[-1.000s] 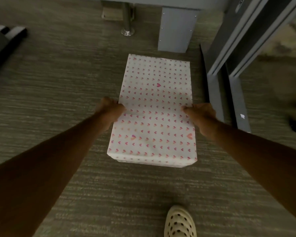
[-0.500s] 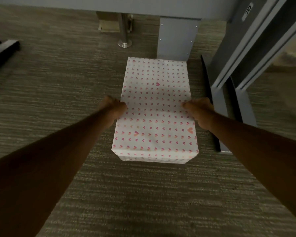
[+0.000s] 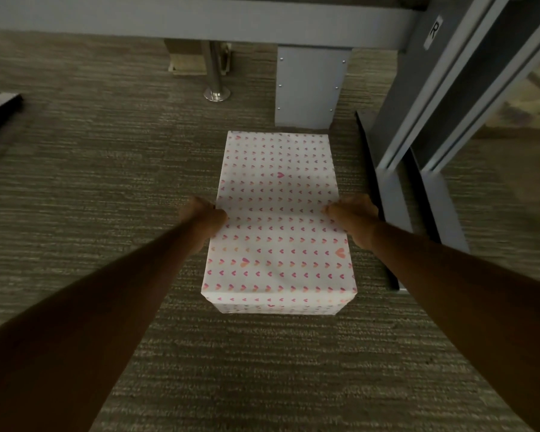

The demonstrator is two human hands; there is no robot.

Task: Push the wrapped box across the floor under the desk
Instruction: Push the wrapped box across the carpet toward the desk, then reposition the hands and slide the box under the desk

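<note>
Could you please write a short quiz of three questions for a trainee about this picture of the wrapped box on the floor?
1. True or false: both hands hold the wrapped box by its long sides.
2. Multiple choice: what stands right beyond the far end of the box? A) a chair wheel B) the grey panel leg C) a shoe
3. Fill in: the wrapping paper shows small ____.

Key
1. True: the left hand is on the left side and the right hand on the right side, about halfway along.
2. B
3. hearts
</note>
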